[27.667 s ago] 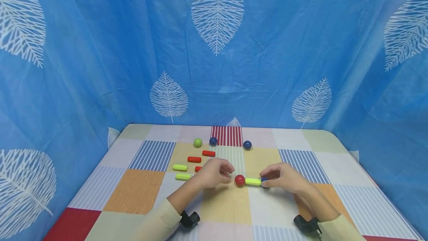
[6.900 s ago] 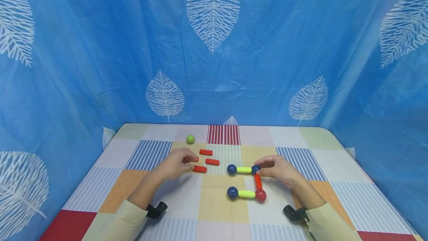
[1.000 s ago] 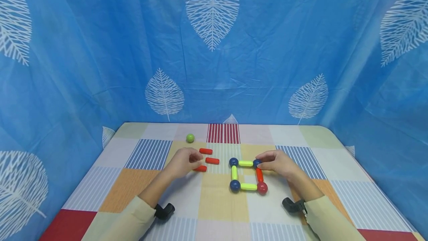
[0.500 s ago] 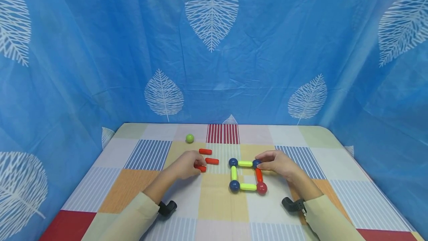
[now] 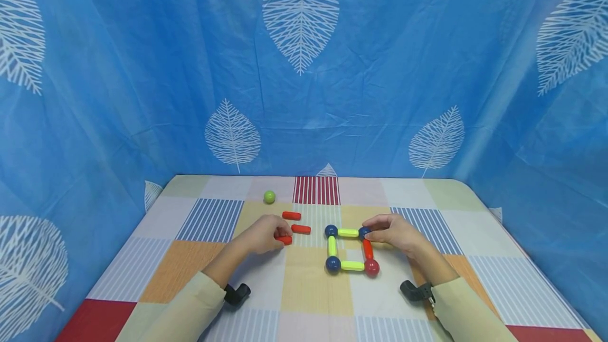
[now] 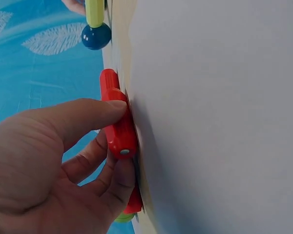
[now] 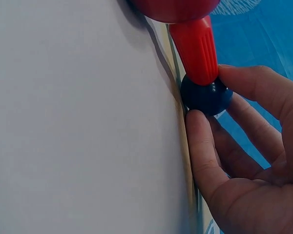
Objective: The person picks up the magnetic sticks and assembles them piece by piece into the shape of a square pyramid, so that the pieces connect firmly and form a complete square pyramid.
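A square of sticks and balls lies on the checked tablecloth [image 5: 313,289]. My right hand [image 5: 375,230] pinches its far right blue ball [image 5: 364,233] between thumb and fingers; in the right wrist view that blue ball [image 7: 206,95] joins a red stick [image 7: 195,48]. The square also has a red ball [image 5: 371,267], two more blue balls [image 5: 332,264] and yellow sticks [image 5: 348,233]. My left hand [image 5: 279,236] pinches a loose red stick [image 5: 286,239] lying on the cloth, seen close as the red stick [image 6: 118,131] in the left wrist view.
Two more red sticks [image 5: 301,229] lie just beyond my left hand, and a green ball [image 5: 269,197] sits farther back. Blue leaf-print curtains [image 5: 304,67] close in the table on three sides. The table's right edge [image 5: 522,247] is near.
My left hand has dropped towards me onto the nearest red stick and closed its fingers on it. The right hand and the square have stayed put.
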A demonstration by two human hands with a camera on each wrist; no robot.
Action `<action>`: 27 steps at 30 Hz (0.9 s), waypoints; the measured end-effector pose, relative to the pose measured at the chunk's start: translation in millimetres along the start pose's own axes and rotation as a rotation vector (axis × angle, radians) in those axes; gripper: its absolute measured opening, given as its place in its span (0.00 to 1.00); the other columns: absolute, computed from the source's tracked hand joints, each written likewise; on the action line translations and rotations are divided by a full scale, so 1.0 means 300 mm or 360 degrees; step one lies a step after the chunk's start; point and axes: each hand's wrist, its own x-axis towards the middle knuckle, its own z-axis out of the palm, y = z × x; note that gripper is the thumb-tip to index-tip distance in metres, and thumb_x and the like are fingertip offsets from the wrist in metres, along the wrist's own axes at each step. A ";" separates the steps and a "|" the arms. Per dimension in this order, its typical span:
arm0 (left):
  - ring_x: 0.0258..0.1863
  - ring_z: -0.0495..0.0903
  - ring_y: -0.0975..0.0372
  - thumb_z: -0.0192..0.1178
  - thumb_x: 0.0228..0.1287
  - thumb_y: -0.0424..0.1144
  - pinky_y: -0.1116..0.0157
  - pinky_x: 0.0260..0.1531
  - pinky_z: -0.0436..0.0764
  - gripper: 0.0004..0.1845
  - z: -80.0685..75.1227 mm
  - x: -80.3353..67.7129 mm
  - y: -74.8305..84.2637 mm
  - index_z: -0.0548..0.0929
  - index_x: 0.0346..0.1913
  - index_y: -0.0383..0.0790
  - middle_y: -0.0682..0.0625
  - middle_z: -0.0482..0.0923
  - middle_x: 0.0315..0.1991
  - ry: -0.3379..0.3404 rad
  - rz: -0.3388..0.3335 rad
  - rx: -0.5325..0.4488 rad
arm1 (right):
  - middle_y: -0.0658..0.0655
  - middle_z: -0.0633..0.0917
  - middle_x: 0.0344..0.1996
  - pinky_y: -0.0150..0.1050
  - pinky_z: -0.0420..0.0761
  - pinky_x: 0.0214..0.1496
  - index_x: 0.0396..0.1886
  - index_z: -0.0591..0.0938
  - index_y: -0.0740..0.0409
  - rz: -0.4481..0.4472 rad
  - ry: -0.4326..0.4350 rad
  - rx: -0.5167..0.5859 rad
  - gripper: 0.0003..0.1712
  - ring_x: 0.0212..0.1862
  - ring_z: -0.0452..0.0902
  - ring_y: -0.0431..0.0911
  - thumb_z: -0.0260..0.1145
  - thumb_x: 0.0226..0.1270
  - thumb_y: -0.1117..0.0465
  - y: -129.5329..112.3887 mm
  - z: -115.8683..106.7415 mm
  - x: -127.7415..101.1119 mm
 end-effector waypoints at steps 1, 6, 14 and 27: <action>0.35 0.73 0.61 0.74 0.59 0.30 0.68 0.33 0.79 0.13 0.001 0.000 -0.002 0.89 0.46 0.43 0.56 0.78 0.32 -0.0003 -0.0007 -0.0010 | 0.57 0.88 0.48 0.34 0.85 0.49 0.52 0.88 0.59 -0.0001 -0.0004 0.0002 0.20 0.46 0.81 0.48 0.77 0.60 0.63 0.000 0.000 0.000; 0.34 0.74 0.61 0.73 0.59 0.31 0.68 0.32 0.79 0.12 0.009 -0.001 -0.003 0.89 0.46 0.44 0.56 0.79 0.33 -0.0011 -0.0017 -0.0180 | 0.57 0.88 0.48 0.35 0.84 0.50 0.52 0.88 0.59 -0.0001 -0.0015 0.0008 0.20 0.46 0.81 0.48 0.77 0.60 0.62 0.001 0.000 -0.001; 0.37 0.78 0.61 0.73 0.61 0.33 0.68 0.36 0.81 0.12 0.029 -0.007 0.021 0.88 0.47 0.47 0.56 0.82 0.38 -0.0048 0.0037 -0.0411 | 0.56 0.88 0.49 0.37 0.85 0.51 0.52 0.88 0.57 0.0054 0.0006 0.0001 0.20 0.47 0.82 0.48 0.78 0.59 0.62 0.002 0.001 0.002; 0.46 0.82 0.60 0.72 0.62 0.33 0.65 0.50 0.86 0.14 0.085 -0.005 0.127 0.86 0.48 0.52 0.55 0.84 0.44 -0.0079 0.0193 -0.0808 | 0.55 0.88 0.49 0.39 0.85 0.53 0.53 0.88 0.56 0.0083 0.0015 -0.0003 0.20 0.48 0.82 0.48 0.77 0.60 0.61 -0.002 0.002 -0.002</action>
